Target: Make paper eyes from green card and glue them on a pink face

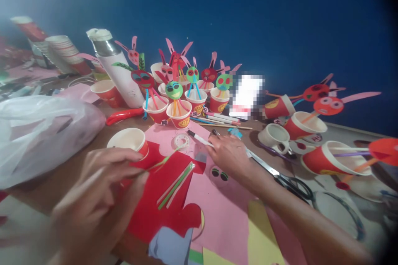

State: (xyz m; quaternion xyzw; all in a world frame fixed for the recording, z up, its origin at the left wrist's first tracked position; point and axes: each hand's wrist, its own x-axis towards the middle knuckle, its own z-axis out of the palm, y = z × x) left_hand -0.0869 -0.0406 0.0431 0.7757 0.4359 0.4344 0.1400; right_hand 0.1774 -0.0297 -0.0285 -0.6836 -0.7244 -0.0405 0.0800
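Observation:
My left hand (pixel 102 194) is closed at lower left, with a thin green strip (pixel 161 161) pinched between thumb and fingers. Its tip slants toward a white ring (pixel 182 142), seemingly a tape roll. My right hand (pixel 228 151) reaches over pink paper (pixel 214 219), fingers bent round the end of a white marker (pixel 200 138) with a black tip. Below that hand lie two green-and-black paper eyes (pixel 219 174). Several narrow green and pale strips (pixel 175 186) rest on red paper (pixel 146 215). Scissors (pixel 280 176) lie beside my right wrist, partly hidden by my arm.
Behind stand red paper cups (pixel 179 116) with paper bug faces on straws. More cups (pixel 306 126) are tipped at right by a white mug (pixel 274 137). A plastic bag (pixel 46 136), a white flask (pixel 120 70) and an open cup (pixel 129 140) are at left.

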